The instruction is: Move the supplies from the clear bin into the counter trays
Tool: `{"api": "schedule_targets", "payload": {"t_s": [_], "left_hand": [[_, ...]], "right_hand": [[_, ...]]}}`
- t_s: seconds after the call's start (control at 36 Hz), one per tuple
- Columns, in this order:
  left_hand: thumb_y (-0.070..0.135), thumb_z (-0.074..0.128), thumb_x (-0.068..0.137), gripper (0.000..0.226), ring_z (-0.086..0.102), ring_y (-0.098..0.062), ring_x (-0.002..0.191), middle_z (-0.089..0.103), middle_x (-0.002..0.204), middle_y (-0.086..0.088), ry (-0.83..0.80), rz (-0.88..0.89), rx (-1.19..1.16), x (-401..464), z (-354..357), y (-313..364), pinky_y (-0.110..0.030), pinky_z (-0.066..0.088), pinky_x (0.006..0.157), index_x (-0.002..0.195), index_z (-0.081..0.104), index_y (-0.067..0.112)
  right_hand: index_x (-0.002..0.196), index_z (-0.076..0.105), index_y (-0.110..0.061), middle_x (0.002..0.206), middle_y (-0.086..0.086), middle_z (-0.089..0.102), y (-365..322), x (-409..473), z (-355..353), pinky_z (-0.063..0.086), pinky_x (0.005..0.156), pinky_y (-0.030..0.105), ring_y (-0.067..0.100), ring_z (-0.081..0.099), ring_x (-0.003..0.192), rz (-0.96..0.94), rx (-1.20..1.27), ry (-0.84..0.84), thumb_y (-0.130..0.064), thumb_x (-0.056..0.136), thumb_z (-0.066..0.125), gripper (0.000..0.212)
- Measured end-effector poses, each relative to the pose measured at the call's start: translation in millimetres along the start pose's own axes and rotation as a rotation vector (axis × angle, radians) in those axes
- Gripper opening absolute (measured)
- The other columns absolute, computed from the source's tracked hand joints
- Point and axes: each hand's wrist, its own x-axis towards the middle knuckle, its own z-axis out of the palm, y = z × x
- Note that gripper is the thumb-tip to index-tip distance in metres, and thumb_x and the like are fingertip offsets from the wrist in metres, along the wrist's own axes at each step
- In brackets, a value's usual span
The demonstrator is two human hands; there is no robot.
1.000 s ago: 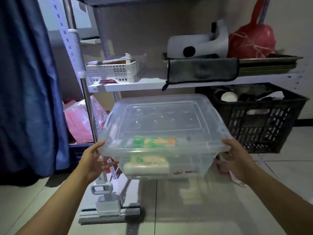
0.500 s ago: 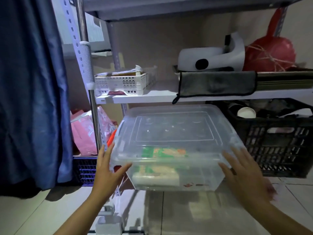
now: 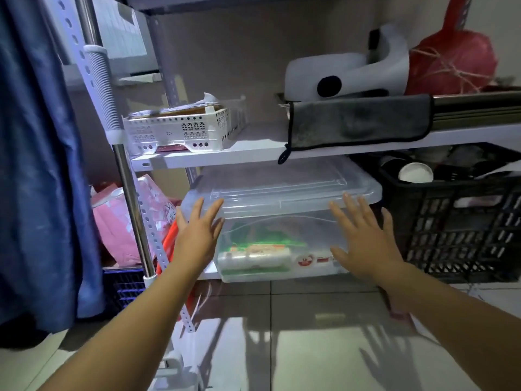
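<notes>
The clear bin (image 3: 282, 198), lidded, sits on the floor pushed in under the white shelf (image 3: 253, 153). Through its front wall I see a white and green pack of supplies (image 3: 253, 256). My left hand (image 3: 197, 235) is flat with straight spread fingers at the bin's front left corner. My right hand (image 3: 363, 241) is flat with spread fingers against the bin's front right. Neither hand grips anything. No counter trays are in view.
A black crate (image 3: 456, 221) with paper cups stands right of the bin. Pink bags (image 3: 124, 221) and a metal rack post (image 3: 132, 193) are at left, beside a blue curtain (image 3: 36, 165). The shelf above holds a white basket (image 3: 180, 131), a grey cloth (image 3: 358, 119) and a red bag (image 3: 451, 63).
One second ago both hands gripped the bin's rim and held it out in front of the shelf. They let go, opened flat, and the bin now sits farther back under the shelf.
</notes>
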Motion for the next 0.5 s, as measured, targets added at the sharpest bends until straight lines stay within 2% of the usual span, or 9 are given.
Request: {"api": "schedule_targets", "payload": {"t_s": [0.14, 0.19, 0.39, 0.5], "left_hand": [[0.044, 0.037, 0.102, 0.048, 0.011, -0.050, 0.144, 0.029, 0.159, -0.008, -0.022, 0.028, 0.033, 24.6, 2.1, 1.3, -0.066, 0.033, 0.108, 0.149, 0.034, 0.041], [0.042, 0.036, 0.103, 0.047, 0.008, -0.051, 0.145, 0.027, 0.160, -0.007, -0.023, 0.025, 0.009, 32.2, 7.1, -1.3, -0.066, 0.032, 0.108, 0.149, 0.033, 0.040], [0.039, 0.029, 0.105, 0.047, -0.004, -0.049, 0.147, 0.012, 0.165, -0.001, -0.094, 0.010, 0.026, 49.6, 16.8, -11.1, -0.063, 0.019, 0.114, 0.152, 0.024, 0.043], [0.053, 0.023, 0.102, 0.056, -0.009, -0.043, 0.149, -0.005, 0.166, 0.000, -0.166, 0.011, 0.144, 55.2, 6.6, -11.0, -0.056, 0.005, 0.120, 0.153, 0.004, 0.047]], "right_hand": [[0.155, -0.003, -0.040, 0.166, -0.004, -0.007, 5.2, 36.2, -14.1, -0.004, 0.118, 0.058, 0.024, -0.012, 0.151, 0.031, 0.103, -0.038, -0.061, 0.091, 0.044, 0.081], [0.155, 0.004, -0.041, 0.166, -0.004, -0.002, 9.4, 48.6, -15.0, -0.002, 0.118, 0.058, 0.022, -0.007, 0.152, 0.020, 0.177, -0.058, -0.062, 0.092, 0.044, 0.077], [0.154, 0.006, -0.044, 0.166, -0.003, -0.001, 2.6, 63.5, -15.4, 0.002, 0.116, 0.061, 0.022, -0.003, 0.152, 0.063, 0.181, -0.119, -0.067, 0.089, 0.047, 0.081], [0.155, 0.002, -0.041, 0.167, -0.002, -0.003, -5.9, 62.4, -26.9, 0.000, 0.117, 0.061, 0.025, -0.007, 0.152, 0.084, 0.129, -0.156, -0.070, 0.089, 0.042, 0.082]]}}
